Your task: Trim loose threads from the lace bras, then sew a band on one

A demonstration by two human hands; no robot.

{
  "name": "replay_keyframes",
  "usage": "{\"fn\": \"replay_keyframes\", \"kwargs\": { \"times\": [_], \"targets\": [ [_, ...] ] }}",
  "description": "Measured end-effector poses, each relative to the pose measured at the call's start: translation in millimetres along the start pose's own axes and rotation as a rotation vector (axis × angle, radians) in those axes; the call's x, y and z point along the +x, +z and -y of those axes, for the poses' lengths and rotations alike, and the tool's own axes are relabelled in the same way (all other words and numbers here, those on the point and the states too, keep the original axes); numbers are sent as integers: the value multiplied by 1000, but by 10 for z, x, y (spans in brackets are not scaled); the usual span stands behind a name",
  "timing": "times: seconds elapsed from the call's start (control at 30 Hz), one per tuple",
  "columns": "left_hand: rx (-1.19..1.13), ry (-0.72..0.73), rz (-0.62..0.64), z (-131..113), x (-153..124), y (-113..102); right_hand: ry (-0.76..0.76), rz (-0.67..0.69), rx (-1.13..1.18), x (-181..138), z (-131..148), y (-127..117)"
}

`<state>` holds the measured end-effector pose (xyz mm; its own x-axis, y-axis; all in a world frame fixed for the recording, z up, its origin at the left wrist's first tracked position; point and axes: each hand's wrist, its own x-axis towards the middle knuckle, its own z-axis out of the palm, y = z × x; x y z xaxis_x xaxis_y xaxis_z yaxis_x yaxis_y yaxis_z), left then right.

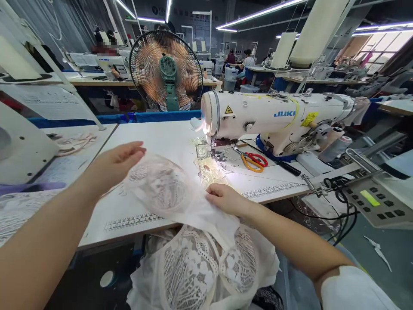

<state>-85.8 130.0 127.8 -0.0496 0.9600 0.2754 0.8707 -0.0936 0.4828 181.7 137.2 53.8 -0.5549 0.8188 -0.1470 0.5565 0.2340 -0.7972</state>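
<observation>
My left hand (pixel 118 162) reaches over the white sewing table (pixel 155 137), fingers stretched out and close together, tips touching the upper edge of a pale pink lace cup piece (pixel 159 185). My right hand (pixel 224 199) is closed, pinching the same lace fabric at its right edge near the table's front. More white lace cups (pixel 193 267) lie piled in my lap below the table edge. The Juki sewing machine (pixel 274 116) stands to the right, its needle area lit, beyond both hands.
Orange-and-red scissors (pixel 253 161) lie under the machine arm. A control panel (pixel 376 200) with cables sits at right. A standing fan (pixel 166 69) is behind the table. Another machine (pixel 19 146) and lace pieces sit at left. People work at far tables.
</observation>
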Motion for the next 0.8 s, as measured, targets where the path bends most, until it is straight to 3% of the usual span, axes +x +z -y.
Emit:
{"fn": "replay_keyframes", "kwargs": {
  "times": [0.17, 0.27, 0.4, 0.6, 0.73, 0.8],
  "targets": [
    [175, 365, 316, -64, -136, 630, 39, -26, -223, -73, -223, -130],
    [292, 489, 353, -73, -164, 779, 20, -31, -333, -141, -250, -215],
    [459, 556, 250, 48, -136, 841, 44, -38, -461, -147, -347, -517],
    [524, 746, 34, 318, -88, 1032, 316, -302, -770, 95, -647, -1249],
    [443, 880, -111, 371, -49, 1093, 386, -222, -889, 337, -786, -1456],
    [297, 853, -88, 400, -10, 1112, 393, -173, -917, 430, -792, -1498]
  ]
}}
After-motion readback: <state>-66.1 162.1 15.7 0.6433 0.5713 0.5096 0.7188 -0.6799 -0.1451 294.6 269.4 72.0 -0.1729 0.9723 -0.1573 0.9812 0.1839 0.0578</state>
